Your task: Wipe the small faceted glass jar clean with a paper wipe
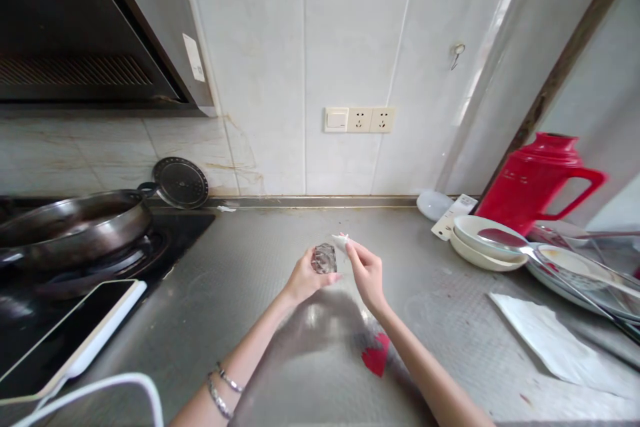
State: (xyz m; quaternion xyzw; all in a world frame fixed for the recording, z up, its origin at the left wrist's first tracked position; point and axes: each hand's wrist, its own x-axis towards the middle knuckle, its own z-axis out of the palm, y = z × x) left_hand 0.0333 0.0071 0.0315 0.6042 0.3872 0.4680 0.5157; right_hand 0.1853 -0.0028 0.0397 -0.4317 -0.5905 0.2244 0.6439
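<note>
My left hand [306, 278] is wrapped round a small clear, faceted glass-like piece [325, 259], held above the metal counter [240, 267]. Close beside it on the right, my right hand [366, 268] pinches a small crumpled white tissue-like piece [341, 240] between thumb and fingers. A narrow gap separates the two held things. Below my right hand, a red torn-edged scrap [376, 355] lies on the counter.
On the left are a pan [75, 230] on the stove, a round black disc [180, 182] and a white-edged device [95, 327] with a cable. At right stand a red thermos [530, 180], stacked bowls [487, 260], plates with utensils and a white cloth [555, 340].
</note>
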